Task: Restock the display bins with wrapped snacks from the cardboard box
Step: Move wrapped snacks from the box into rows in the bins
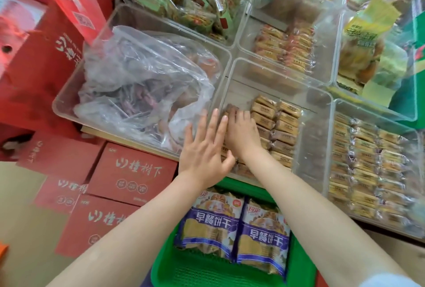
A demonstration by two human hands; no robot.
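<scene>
A clear display bin [280,72] in the middle holds rows of small tan wrapped snacks [282,125] along its near side. My right hand [241,132] is inside that bin, fingers bent down onto the leftmost snacks; whether it grips one I cannot tell. My left hand [204,148] lies flat with straight fingers against the bin's left wall, thumb tucked at the near corner. No open cardboard box with loose snacks is in view.
Left bin [69,93] holds a crumpled clear plastic bag [142,84]. Other bins hold packed snacks at right [368,171] and behind [287,45]. A green basket [170,263] below carries two blue biscuit packs [232,224]. Red cartons [131,171] are stacked at left.
</scene>
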